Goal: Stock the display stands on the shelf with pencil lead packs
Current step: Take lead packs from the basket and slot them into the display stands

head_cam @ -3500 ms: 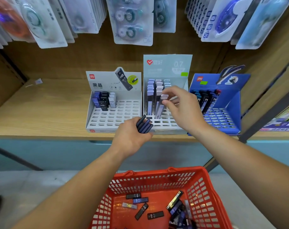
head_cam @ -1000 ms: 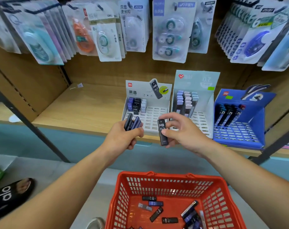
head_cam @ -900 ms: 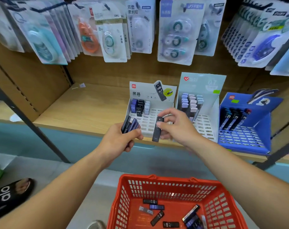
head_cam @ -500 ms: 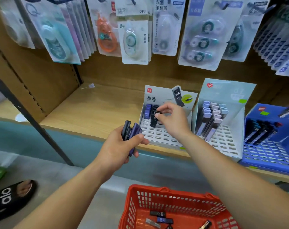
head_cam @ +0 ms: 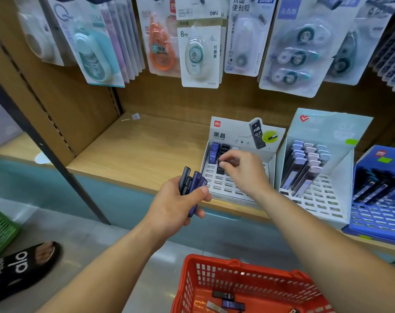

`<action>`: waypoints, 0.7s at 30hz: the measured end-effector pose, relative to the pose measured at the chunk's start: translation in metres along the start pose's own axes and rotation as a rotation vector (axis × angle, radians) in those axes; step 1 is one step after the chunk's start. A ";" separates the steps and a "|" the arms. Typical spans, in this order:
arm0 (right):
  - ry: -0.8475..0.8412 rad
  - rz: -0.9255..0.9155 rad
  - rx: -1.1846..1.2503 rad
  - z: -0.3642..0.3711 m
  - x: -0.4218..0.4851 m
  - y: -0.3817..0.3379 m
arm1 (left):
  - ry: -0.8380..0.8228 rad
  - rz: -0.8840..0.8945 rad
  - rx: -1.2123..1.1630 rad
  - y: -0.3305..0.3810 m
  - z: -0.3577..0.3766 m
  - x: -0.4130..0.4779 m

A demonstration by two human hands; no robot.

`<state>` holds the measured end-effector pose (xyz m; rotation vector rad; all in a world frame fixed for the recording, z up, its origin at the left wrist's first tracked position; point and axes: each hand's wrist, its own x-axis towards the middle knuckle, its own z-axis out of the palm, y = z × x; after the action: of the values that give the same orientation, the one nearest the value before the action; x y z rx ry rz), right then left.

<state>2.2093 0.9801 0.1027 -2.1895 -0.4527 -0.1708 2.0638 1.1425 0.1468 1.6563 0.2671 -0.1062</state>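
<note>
My left hand (head_cam: 177, 206) grips a bundle of dark blue and black lead packs (head_cam: 190, 182) in front of the shelf edge. My right hand (head_cam: 244, 170) reaches into the white slotted display stand (head_cam: 232, 188) and pinches a black lead pack (head_cam: 220, 169) standing in a slot, next to a few blue and black packs (head_cam: 214, 152) at the stand's back left. A second pale stand (head_cam: 314, 195) to the right holds several lilac-capped packs. A blue stand (head_cam: 379, 213) with dark packs stands at the far right.
A red basket (head_cam: 244, 283) with loose lead packs hangs below my arms. Correction-tape blister packs (head_cam: 198, 53) hang above the wooden shelf (head_cam: 133, 152). A black metal upright (head_cam: 56, 159) crosses the left. A person's foot in a black slide (head_cam: 22, 267) and a green basket (head_cam: 0, 231) are at the lower left.
My view has swung left and closer. My right hand carried the black pack from in front of the shelf into the white stand and lowered it into a slot. My left hand keeps its bundle.
</note>
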 end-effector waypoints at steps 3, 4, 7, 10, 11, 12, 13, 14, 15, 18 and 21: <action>0.003 -0.059 -0.107 0.001 -0.003 0.004 | 0.005 0.000 -0.008 0.000 -0.001 0.001; 0.015 -0.070 -0.122 0.001 -0.005 0.005 | 0.005 -0.001 -0.011 0.000 -0.001 0.001; 0.005 -0.065 -0.087 -0.002 -0.008 0.004 | 0.002 -0.012 -0.025 -0.001 0.000 0.003; 0.019 0.012 0.002 -0.012 -0.019 -0.009 | -0.006 -0.014 -0.024 -0.001 0.000 0.004; 0.020 0.036 0.073 -0.016 -0.024 -0.017 | -0.014 -0.007 -0.021 -0.001 0.000 0.004; -0.005 0.057 0.172 -0.022 -0.030 -0.025 | -0.025 0.001 -0.019 0.000 0.000 0.004; -0.063 0.085 0.286 -0.027 -0.036 -0.033 | -0.039 0.009 -0.023 0.001 0.001 0.004; -0.147 0.115 0.392 -0.033 -0.042 -0.042 | -0.053 0.017 -0.030 0.002 0.003 0.003; -0.233 0.135 0.467 -0.037 -0.047 -0.048 | -0.065 0.024 -0.039 0.004 0.005 0.003; -0.356 0.124 0.511 -0.045 -0.056 -0.057 | -0.088 0.035 -0.060 0.006 0.011 0.001; -0.344 0.118 0.523 -0.056 -0.058 -0.055 | -0.081 0.042 -0.102 0.008 0.017 0.001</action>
<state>2.1374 0.9509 0.1615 -1.7200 -0.4913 0.3583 2.0682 1.1247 0.1529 1.5518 0.1735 -0.1254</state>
